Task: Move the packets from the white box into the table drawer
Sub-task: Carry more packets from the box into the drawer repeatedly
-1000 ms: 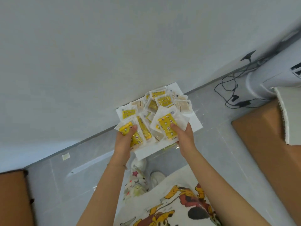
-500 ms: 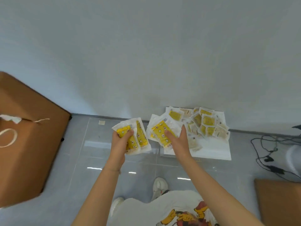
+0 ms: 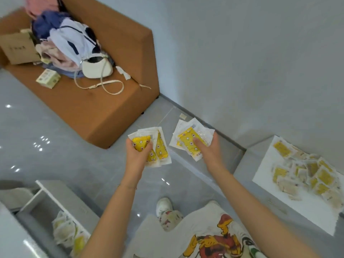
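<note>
The left hand point(image 3: 136, 157) pinches a bundle point(image 3: 159, 148) of packets, thumb pressed on the yellow face of the top one and fingers curled beneath it. The right hand point(image 3: 208, 151) grips a second bundle point(image 3: 188, 142) the same way, thumb across the top. How its fingers lie underneath cannot be told. Each bundle is slightly fanned, so the thumb clamp probably keeps the slick sleeves from sliding apart during the carry.

Both hands hang over the floor, up and to the right of the drawer point(image 3: 37, 215), between it and the box point(image 3: 268, 175), which sits far to the drawer's right against the wall. The drawer stands pulled open with some packets point(image 3: 65, 231) already lying inside, so it can take a drop without a free hand. A heap point(image 3: 305, 172) of them still lies in the box.

The carry looks to be under way and the task partly done. The next move would call for swinging both bundles left and down over the drawer's open top before loosening the thumbs. A loose packet could slip from a fan on the way
</note>
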The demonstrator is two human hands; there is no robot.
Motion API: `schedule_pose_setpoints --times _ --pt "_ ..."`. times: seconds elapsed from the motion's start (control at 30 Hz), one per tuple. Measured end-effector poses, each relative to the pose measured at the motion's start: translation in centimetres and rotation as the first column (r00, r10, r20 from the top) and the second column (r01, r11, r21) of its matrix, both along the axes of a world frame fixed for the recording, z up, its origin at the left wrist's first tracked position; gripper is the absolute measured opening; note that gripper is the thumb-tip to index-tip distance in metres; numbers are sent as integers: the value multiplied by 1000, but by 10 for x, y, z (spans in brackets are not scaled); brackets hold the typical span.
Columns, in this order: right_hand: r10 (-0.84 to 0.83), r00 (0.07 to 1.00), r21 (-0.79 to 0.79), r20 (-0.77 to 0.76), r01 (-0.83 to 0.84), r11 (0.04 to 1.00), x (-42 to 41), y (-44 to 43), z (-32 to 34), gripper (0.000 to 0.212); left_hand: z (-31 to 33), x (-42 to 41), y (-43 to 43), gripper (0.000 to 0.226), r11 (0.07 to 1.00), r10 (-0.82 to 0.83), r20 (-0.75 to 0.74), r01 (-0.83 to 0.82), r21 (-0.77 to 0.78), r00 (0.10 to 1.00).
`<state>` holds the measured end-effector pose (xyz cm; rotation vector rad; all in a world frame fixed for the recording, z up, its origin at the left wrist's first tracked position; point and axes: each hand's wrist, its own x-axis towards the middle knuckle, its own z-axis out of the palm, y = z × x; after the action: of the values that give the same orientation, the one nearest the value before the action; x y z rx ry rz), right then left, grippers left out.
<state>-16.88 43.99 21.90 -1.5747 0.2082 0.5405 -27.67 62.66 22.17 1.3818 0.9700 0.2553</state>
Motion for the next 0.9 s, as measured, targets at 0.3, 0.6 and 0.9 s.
schedule_pose_setpoints --times 0.3,0.6,0.9 --pt "309 950 16 50 -310 951 -65 148 6 39 2 -118 101 44 949 314 -38 -313 17 949" --pt "617 786 33 34 -618 786 -109 260 -7 40 -13 -201 151 45 795 606 -44 -606 11 794" --pt "877 478 4 40 -878 478 -160 360 -19 37 -28 -275 161 57 453 886 -73 -888 -75 458"
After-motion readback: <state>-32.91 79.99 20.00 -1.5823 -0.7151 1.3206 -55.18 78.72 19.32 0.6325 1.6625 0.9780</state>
